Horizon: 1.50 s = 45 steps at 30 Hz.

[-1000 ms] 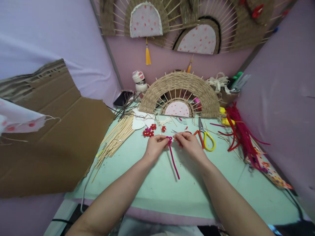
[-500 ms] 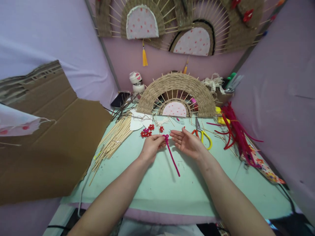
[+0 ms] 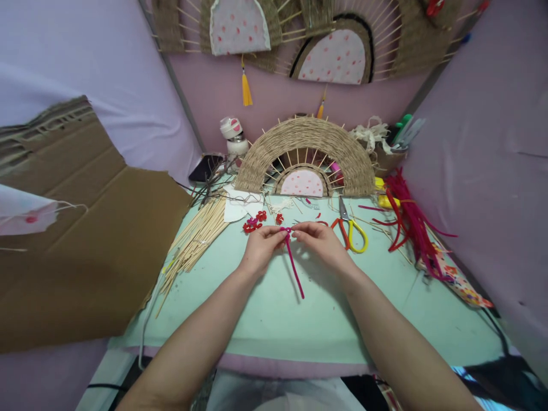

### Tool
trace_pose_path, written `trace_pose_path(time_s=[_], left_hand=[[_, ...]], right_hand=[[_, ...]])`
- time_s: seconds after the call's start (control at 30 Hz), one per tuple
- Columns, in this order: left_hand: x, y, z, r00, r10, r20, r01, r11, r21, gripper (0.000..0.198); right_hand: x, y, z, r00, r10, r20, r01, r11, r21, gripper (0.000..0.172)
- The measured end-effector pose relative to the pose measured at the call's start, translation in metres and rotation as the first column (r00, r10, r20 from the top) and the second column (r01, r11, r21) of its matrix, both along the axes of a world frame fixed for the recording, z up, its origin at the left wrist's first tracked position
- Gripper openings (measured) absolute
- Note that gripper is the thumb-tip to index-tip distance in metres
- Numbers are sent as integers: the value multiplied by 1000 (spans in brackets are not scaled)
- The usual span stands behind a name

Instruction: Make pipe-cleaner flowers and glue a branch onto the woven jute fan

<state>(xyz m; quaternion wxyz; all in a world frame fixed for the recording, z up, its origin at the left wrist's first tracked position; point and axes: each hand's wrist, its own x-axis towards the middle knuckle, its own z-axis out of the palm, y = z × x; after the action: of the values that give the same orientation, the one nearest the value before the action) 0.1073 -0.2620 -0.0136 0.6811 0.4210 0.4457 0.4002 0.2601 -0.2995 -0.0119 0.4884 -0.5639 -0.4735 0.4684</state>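
Both my hands meet over the mint-green table [image 3: 274,325]. My left hand [image 3: 262,249] pinches the looped top of a magenta pipe cleaner [image 3: 294,268], whose straight tail runs down toward me. My right hand [image 3: 322,241] is closed on the same looped end from the other side. Small red pipe-cleaner flowers [image 3: 254,222] lie just beyond my left hand. Scissors with red and yellow handles [image 3: 351,229] lie right of my right hand.
A woven half-round fan frame [image 3: 306,149] stands at the back of the table. A bundle of thin bamboo sticks [image 3: 197,237] lies at the left beside cardboard [image 3: 85,251]. Red and magenta pipe cleaners [image 3: 409,225] are piled at the right. Finished fans hang on the wall.
Half a second ago my right hand was open, palm up, beside the pipe cleaner. It has turned over and closed on the looped end again. The view has tilted slightly downward.
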Motion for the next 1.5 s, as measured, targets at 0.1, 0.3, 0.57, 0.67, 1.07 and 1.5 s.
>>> trace_pose_path(time_s=[0.1,0.3,0.57,0.67,1.07,1.5], left_hand=[[2,-1,-2,998,-8,-68,13,998,62,29],[2,1,-15,961,-79,-267,132,974,187,17],[-12,13,12,993,114,-23,-109,981,161,19],[-30,29,29,909,300,289,-326,944,47,17],[-44,41,37,756,401,517,-306,915,-263,6],[-48,41,33,806,278,523,-238,961,-144,12]], right_hand=[[-3,-2,0,987,4,160,-18,996,91,21],[-3,-5,-4,815,-49,578,-112,965,239,17],[9,-5,9,899,-239,366,103,930,354,18],[25,-2,14,883,-469,24,436,837,331,21],[30,6,17,747,-443,-497,520,854,22,17],[24,5,9,836,-352,-422,400,916,29,14]])
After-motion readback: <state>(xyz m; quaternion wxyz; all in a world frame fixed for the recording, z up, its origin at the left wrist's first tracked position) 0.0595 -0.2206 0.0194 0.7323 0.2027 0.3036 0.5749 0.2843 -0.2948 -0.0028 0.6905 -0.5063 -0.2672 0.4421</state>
